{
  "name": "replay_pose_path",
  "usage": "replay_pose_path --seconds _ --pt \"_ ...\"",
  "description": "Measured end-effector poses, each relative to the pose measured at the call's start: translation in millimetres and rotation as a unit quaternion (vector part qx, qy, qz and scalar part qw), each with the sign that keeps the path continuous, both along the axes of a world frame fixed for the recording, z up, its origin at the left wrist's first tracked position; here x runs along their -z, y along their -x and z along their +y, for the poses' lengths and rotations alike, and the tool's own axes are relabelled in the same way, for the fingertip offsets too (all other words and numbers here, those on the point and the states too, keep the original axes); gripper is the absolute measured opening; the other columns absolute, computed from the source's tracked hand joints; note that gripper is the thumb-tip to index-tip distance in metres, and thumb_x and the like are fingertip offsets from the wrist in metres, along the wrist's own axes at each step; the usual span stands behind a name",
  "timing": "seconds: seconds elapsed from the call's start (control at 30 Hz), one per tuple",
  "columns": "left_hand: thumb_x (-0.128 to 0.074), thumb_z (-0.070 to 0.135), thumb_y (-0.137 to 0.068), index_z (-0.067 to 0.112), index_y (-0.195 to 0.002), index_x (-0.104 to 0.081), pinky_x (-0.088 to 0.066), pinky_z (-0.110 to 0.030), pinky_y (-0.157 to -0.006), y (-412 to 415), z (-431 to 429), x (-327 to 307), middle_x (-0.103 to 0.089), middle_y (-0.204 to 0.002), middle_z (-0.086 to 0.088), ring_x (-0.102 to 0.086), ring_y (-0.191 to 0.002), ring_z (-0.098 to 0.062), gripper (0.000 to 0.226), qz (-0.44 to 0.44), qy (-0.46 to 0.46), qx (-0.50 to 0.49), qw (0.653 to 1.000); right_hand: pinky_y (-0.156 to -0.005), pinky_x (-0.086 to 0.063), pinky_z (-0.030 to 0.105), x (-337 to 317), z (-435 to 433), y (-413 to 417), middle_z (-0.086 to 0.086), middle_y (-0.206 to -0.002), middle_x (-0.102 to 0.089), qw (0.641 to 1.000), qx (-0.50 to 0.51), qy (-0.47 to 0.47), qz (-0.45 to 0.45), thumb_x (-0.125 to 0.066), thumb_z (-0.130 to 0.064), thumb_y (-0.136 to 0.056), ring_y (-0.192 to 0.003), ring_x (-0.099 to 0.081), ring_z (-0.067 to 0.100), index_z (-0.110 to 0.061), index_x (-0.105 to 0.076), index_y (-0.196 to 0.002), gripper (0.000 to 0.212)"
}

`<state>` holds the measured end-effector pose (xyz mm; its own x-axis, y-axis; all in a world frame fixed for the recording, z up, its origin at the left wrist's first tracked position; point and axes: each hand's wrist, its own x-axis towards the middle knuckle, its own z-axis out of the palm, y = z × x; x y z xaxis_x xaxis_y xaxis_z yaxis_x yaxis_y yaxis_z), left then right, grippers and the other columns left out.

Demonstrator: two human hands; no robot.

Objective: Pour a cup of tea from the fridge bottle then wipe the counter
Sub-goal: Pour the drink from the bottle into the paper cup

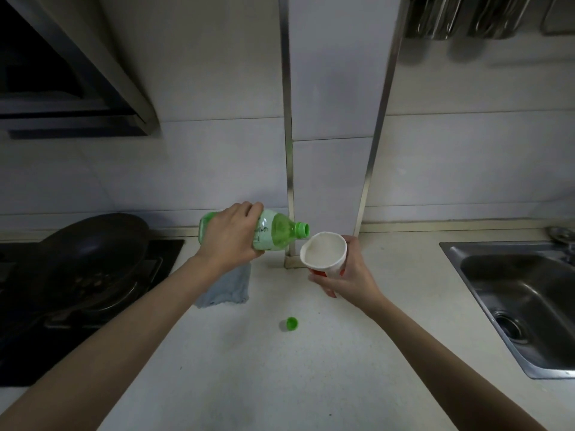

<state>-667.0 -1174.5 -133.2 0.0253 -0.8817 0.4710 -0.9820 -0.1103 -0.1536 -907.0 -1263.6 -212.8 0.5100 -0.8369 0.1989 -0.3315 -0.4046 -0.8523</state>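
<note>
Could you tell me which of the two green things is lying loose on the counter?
The cap, alone on the counter; the bottle is held tilted.

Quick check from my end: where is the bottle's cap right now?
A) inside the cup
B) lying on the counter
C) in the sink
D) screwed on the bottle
B: the green cap lies on the counter, nearer the camera than the hands, and the bottle has an open neck.

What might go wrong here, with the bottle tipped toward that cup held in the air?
The bottle in the left hand lies nearly level, its mouth beside the rim of the paper cup, not over it, so tea may spill on the counter. The right hand holds the cup tilted in mid-air; a squeeze could buckle it. The loose cap could get knocked away.
</note>
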Motion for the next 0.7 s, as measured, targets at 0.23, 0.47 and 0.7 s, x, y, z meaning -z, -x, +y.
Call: replay_pose_path --seconds 0.23,0.47,0.7 --pt "-0.089 0.040 -0.047 0.014 -0.099 -0.057 -0.036 -0.026 -0.053 -0.8 2.8 2.5 -0.063 -0.085 -0.003 -0.061 -0.071 -0.023 0.066 -0.024 -0.026 0.010 0.999 -0.096 -0.047 0.040 6.9 -0.1 0.9 -0.010 -0.117 -0.047 0.999 -0.016 0.037 0.013 -0.078 -0.064 -0.054 -0.111 -0.046 0.009 -0.027 -0.040 -0.128 0.091" --pt "-0.090 0.037 -0.043 0.013 -0.099 -0.058 -0.041 -0.028 -0.054 -2.5 0.9 4.3 -0.064 -0.086 -0.003 -0.061 -0.072 -0.024 0.069 -0.032 -0.051 0.013 0.998 -0.096 -0.045 0.037 9.2 2.9 4.1 -0.009 -0.115 -0.045 0.998 -0.028 0.048 0.004 -0.083 -0.049 -0.059 -0.110 -0.042 0.008 -0.025 -0.044 -0.128 0.083" --pt "-0.088 0.037 -0.046 0.014 -0.099 -0.057 -0.042 -0.028 -0.054 -1.7 -2.2 5.3 -0.063 -0.088 -0.002 -0.060 -0.073 -0.023 0.066 -0.047 -0.056 0.018 0.997 -0.098 -0.044 0.036 16.3 3.9 4.9 -0.009 -0.116 -0.044 0.999 -0.023 0.043 0.013 -0.083 -0.049 -0.059 -0.112 -0.041 0.008 -0.025 -0.043 -0.129 0.084"
